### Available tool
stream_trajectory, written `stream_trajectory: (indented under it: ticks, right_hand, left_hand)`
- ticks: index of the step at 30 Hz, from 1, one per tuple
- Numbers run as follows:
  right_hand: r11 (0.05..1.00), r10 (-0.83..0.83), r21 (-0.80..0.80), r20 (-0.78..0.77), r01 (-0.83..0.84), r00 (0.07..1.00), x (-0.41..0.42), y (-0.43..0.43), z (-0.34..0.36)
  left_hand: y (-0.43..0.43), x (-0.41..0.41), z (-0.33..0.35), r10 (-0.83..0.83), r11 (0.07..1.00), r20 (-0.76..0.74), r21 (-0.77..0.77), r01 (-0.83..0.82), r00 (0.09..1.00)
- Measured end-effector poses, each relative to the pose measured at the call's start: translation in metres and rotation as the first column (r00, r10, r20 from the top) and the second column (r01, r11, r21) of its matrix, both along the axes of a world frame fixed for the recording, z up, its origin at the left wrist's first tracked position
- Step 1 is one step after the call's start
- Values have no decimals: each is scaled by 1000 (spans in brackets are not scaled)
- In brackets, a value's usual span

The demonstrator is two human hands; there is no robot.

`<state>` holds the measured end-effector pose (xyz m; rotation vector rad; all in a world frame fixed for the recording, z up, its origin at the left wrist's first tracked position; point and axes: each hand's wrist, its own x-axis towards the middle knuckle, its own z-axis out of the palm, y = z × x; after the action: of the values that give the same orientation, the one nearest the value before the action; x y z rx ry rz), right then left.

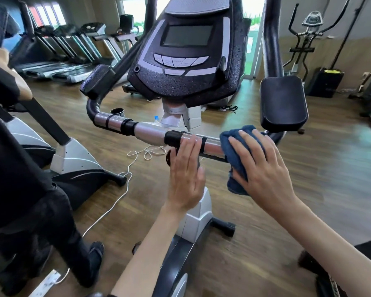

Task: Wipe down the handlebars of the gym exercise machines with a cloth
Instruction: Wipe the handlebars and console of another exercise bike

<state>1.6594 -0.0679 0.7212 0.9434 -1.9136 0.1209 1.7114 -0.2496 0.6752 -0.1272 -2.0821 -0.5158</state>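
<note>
Left end of the bar: the handlebar (146,130) curves up towards a black pad (96,81). No cloth is on this stretch, and whether it has been wiped cannot be told.
Middle of the bar: bare silver tube with black rings, lying level below the console (186,52). It looks shiny, but that alone does not prove it clean.
Left hand (185,179): flat, with the fingers straight and together. The fingertips rest on the bar at a black ring, just left of the cloth. It holds nothing and seems only to steady the bar.
Cloth (231,151): dark blue and bunched, draped over the right part of the bar. One end hangs down below the tube.
Right hand (263,168): laid over the cloth with the fingers spread and bent around it, clamping it to the bar. The thumb lies against the hanging part.
Cloth and grip: the cloth sits between palm and tube, so the wiped spot is right under the hand. It touches the bar just beside the left fingertips.
Right end of the bar: the stretch past the cloth, under the right arm pad (284,103), is mostly hidden.
Progress: wiping of this bike is under way, likely mid-bar.
Left to do: probably the rest of this bar, then the treadmills (73,50) and the cross trainer (308,35) behind.
</note>
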Motion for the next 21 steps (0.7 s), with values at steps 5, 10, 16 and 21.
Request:
stream_trajectory:
  ticks: [5, 10, 16, 21]
  right_hand:
    - [962, 129, -247, 44, -114, 991, 0, -27, -4]
    - [958, 284, 63, -93, -280, 954, -26, -2, -3]
    - [890, 448, 156, -112, -430, 887, -59, 42, 9]
    - [845, 532, 156, -143, -512, 835, -78, 57, 7]
  left_hand:
    - [12, -3, -1, -11, 998, 6, 55, 11, 1000]
    - [23, -6, -2, 52, 995, -5, 84, -51, 999]
    - [50, -4, 0, 106, 994, -9, 21, -106, 994]
    - [80, -7, 3, 133, 989, -3, -69, -133, 991]
